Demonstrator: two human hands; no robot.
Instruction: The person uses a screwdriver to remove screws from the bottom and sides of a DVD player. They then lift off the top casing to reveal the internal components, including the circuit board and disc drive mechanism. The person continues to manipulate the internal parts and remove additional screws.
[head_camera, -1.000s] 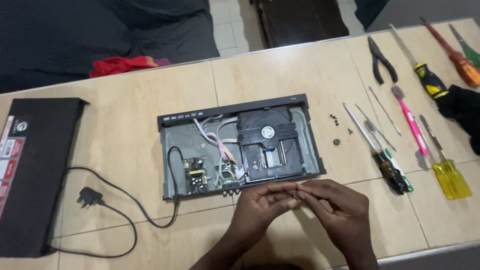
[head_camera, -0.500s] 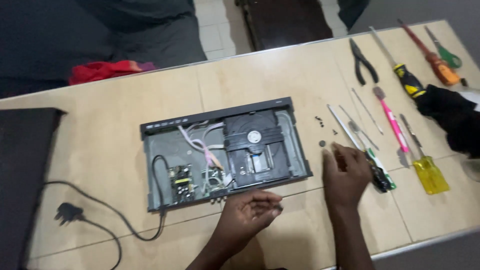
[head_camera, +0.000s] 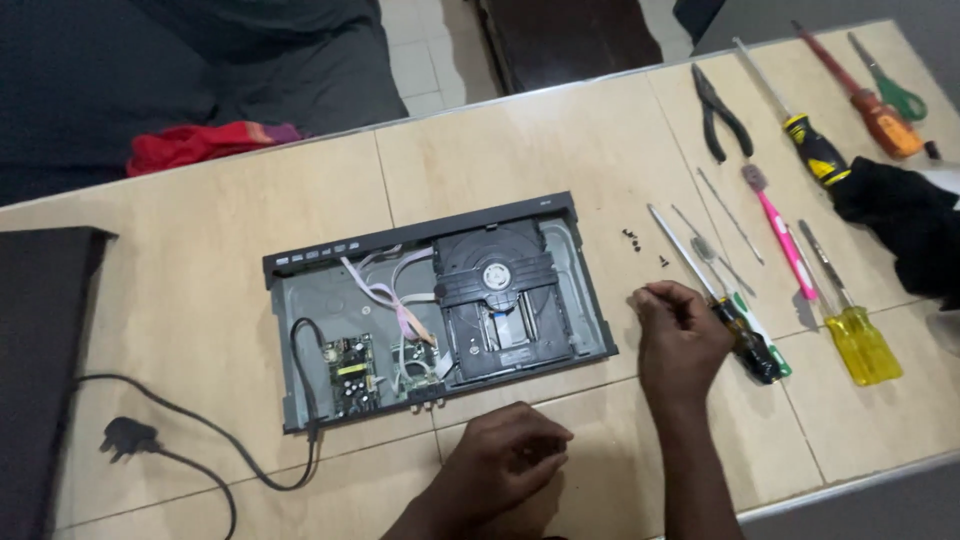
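Head view. The player (head_camera: 440, 310) lay lid-off at table (head_camera: 560, 150) centre, long side toward the person. Inside: disc drive (head_camera: 500, 290) at centre-right, green power board (head_camera: 350, 372) at front left, pink ribbon cable (head_camera: 385, 300) between them. Its cord (head_camera: 200, 425) ran off the front-left corner to a plug (head_camera: 125, 437).

L hand (head_camera: 510, 462) rested on the table just in front of the chassis, fingers curled closed; whether it held anything could not be told. R hand (head_camera: 680, 335) sat just right of the chassis, fingertips pinched together near the table, prob. on something very small; the item was too small to identify. Loose black screws (head_camera: 632, 238) lay just beyond it. A black-handled driver (head_camera: 745, 335) lay touching or just beside the R hand; a yellow driver (head_camera: 860, 345), pink tool (head_camera: 780, 230), pliers (head_camera: 720, 120) and more drivers lay farther right.

Handling, as judged: chassis is thin sheet metal, light, stiff at the edges. Grip at the side walls or front bezel. Boards, ribbon and drive are fragile; avoid touching. Screws are tiny, roll easily; pinch w/ fingertips.
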